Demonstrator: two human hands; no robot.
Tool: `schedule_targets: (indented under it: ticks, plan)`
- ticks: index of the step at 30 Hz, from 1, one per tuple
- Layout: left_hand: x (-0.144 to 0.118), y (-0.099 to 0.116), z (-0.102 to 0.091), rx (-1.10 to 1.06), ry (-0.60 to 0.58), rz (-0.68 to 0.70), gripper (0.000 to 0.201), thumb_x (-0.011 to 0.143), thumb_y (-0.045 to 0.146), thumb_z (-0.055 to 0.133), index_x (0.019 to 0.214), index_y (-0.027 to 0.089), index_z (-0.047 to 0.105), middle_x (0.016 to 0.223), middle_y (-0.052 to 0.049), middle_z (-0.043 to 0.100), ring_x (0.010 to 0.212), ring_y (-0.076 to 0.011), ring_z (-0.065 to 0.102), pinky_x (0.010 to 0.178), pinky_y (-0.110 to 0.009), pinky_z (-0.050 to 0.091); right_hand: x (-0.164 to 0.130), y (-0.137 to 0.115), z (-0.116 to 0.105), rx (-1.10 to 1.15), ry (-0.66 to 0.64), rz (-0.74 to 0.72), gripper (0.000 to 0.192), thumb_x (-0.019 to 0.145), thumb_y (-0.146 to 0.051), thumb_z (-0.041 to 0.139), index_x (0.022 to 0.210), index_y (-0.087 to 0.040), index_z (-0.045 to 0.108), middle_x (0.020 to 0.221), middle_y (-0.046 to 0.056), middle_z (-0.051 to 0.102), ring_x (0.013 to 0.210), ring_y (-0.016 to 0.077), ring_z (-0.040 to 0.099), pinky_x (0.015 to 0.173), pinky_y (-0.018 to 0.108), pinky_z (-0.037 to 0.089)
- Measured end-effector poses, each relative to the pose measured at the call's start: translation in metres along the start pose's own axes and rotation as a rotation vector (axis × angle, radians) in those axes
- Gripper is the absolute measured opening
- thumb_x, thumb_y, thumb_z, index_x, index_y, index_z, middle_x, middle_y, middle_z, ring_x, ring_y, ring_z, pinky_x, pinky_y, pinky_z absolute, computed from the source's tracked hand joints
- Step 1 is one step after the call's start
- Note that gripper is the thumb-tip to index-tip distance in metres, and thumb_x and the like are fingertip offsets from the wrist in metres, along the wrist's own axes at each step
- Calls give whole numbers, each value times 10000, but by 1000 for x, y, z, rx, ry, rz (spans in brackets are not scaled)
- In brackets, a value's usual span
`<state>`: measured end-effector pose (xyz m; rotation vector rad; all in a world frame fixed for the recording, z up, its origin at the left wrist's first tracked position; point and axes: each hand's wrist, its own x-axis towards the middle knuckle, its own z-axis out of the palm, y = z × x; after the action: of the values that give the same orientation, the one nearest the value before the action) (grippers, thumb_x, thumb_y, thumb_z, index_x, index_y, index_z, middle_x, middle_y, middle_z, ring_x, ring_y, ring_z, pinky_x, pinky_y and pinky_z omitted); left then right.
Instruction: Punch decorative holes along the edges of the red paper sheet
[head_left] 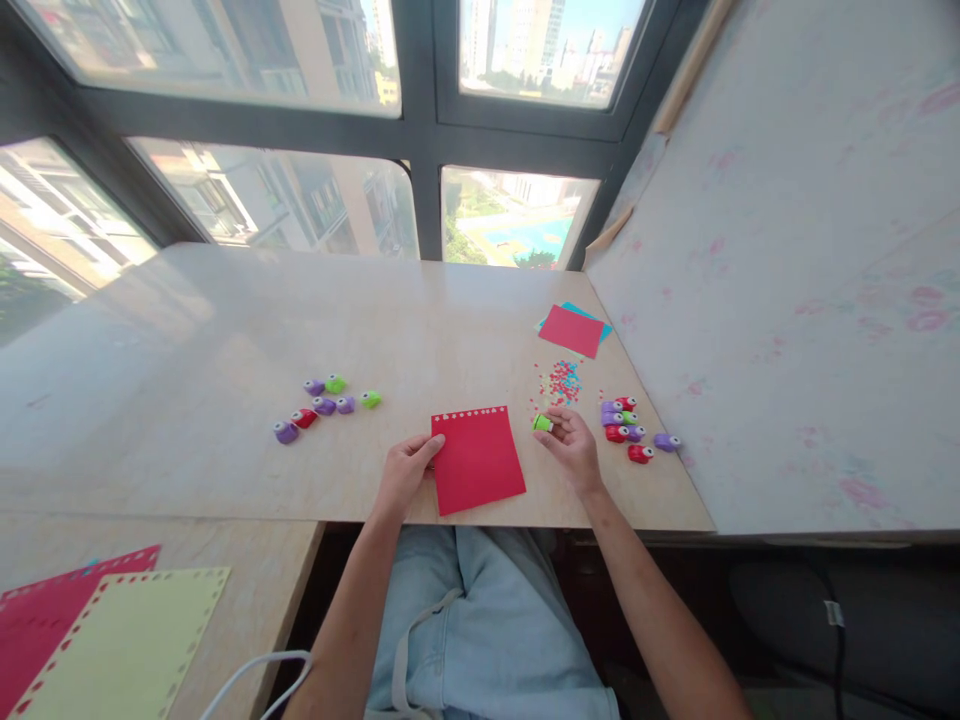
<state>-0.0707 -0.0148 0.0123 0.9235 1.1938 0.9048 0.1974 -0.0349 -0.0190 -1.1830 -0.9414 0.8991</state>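
jeans point(480, 620) nearest. our left hand point(405, 470) pins the red sheet point(477, 460) flat at its left edge, punched row along the top. our right hand point(574, 440) pinches a green punch point(542, 423) beside it, near the confetti point(561, 380). spare punches point(326, 400) lie left.

Purple, green and red punches point(324, 403) cluster left; punched red and yellow sheets point(112, 630) lie lower left, perhaps card.

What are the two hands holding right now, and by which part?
The left hand pinches the red paper sheet at its left edge. The right hand holds a small green punch at its fingers' tips, by the end nearest the hand.
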Motion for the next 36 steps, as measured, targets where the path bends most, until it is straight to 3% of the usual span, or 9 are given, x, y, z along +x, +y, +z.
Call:
schedule_targets:
  ticks: [11, 20, 27, 36]
  plan:
    - [1, -5, 3, -20, 16, 53, 447, 643, 517, 725, 864, 130, 683, 831, -86, 729, 714, -207, 661, 632, -307, 537, -2, 2, 0, -459, -158, -158, 291, 760, -304, 729, 1049, -272, 725, 1018, 52, 728, 910, 236, 666, 883, 421, 524]
    - [5, -12, 2, 57, 64, 95, 392, 673, 478, 698, 846, 127, 676, 795, -73, 717, 666, -182, 641, 593, -271, 505, 8, 1, 4, -436, -279, -245, 277, 787, -269, 690, 1055, -328, 727, 1117, 29, 708, 1091, 244, 616, 1025, 459, 435]
    - [7, -17, -1, 103, 73, 126, 375, 703, 479, 671, 859, 138, 675, 840, -71, 718, 699, -180, 640, 620, -267, 495, 18, 7, 9, -510, -364, -297, 408, 799, -243, 685, 1196, -332, 662, 1111, 51, 708, 1017, 242, 630, 938, 440, 472]
    - [5, -13, 0, 149, 80, 113, 392, 707, 490, 647, 870, 134, 670, 850, -81, 718, 698, -186, 634, 594, -261, 471, 18, 4, 9, -545, -387, -299, 383, 812, -236, 683, 1180, -339, 672, 1138, 46, 703, 1053, 254, 623, 961, 454, 451]
